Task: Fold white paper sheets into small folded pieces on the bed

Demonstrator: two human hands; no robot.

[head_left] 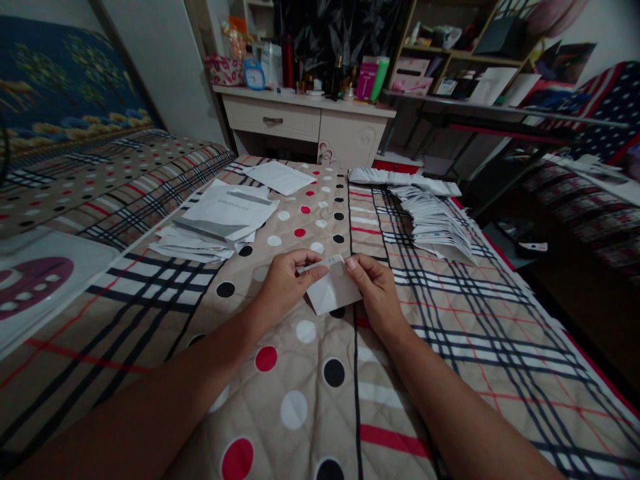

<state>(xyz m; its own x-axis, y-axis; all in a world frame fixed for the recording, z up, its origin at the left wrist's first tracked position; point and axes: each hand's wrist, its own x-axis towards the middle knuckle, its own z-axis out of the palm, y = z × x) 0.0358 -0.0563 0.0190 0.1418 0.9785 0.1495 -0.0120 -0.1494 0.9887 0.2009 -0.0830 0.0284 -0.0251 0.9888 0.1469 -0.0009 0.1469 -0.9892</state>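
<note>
Between my hands is a small folded white paper (334, 292), held just above the bedspread with faint print near its top edge. My left hand (293, 280) pinches its upper left side between thumb and fingers. On the upper right corner, my right hand (376, 287) has its thumb pressed over the paper, the other fingers curled behind. Left of my hands lies a loose stack of printed sheets (225, 213), with more white sheets (281, 177) beyond it. To the right, many folded papers (440, 223) lie fanned in a row, beside another white row (400, 179) at the back.
Under everything is a bedspread (320, 373) with dots and plaid stripes. A clear plastic case (50, 280) with a purple print lies at the far left. A white dresser (280, 120) crowded with bottles stands beyond the bed, with a shelf desk (480, 110) to its right.
</note>
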